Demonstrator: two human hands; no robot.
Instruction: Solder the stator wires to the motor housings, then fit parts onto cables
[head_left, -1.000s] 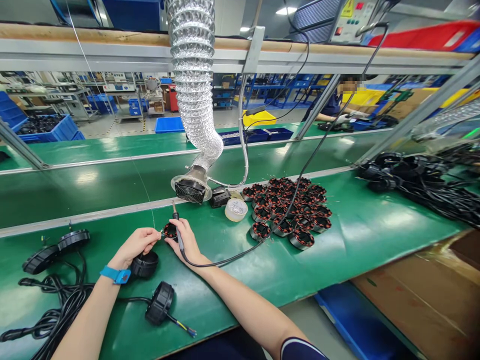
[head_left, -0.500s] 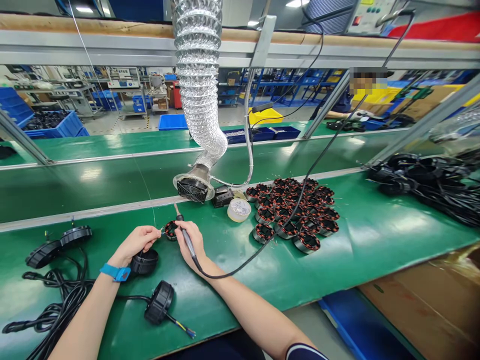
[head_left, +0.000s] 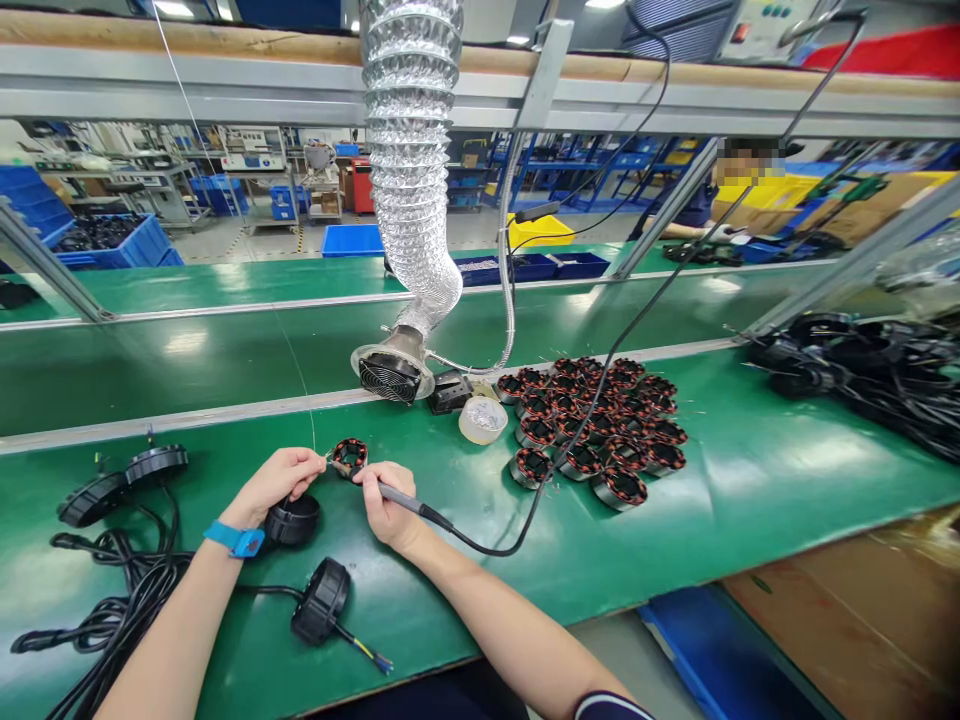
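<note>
Soldering iron [head_left: 407,499] turned leftward in right hand [head_left: 391,520], wire [head_left: 310,408] pinched in left hand [head_left: 277,480], silvery contents [head_left: 484,411] in tub [head_left: 478,435]

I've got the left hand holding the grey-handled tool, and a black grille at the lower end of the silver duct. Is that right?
Not quite: the head view shows the right hand holding the grey-handled tool. The black grille is at the lower end of the silver duct, as you say.
</note>
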